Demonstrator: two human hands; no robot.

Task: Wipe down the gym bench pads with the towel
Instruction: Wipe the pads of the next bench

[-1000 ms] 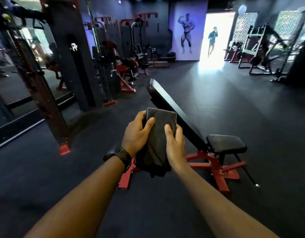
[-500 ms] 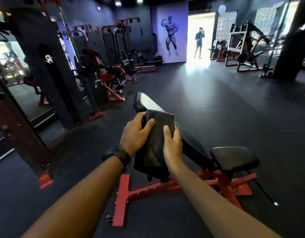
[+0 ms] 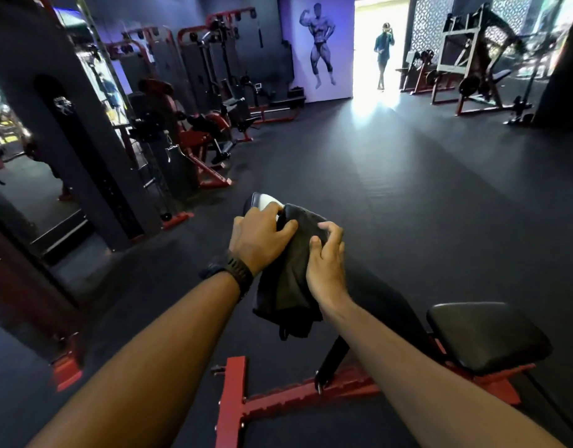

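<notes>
Wide open floor (image 3: 440,205) right of the backrest (image 3: 378,295) and beyond it, up to the lit doorway (image 3: 365,59). Left side tighter: a pillar (image 3: 84,163) and a row of machines (image 3: 197,130) stand well apart from the backrest, a floor lane between. Low down, the red frame (image 3: 311,396) and its cross foot (image 3: 230,409) bar reach under the backrest. Seat (image 3: 485,337) near right, just beside the backrest's lower end. Left hand (image 3: 259,240) and right hand (image 3: 327,270) grip the towel (image 3: 288,286) over the backrest's upper end; towel hangs down its left side. Lower backrest bare. Rack (image 3: 466,53) and a person (image 3: 383,56) far off, by the doorway.
</notes>
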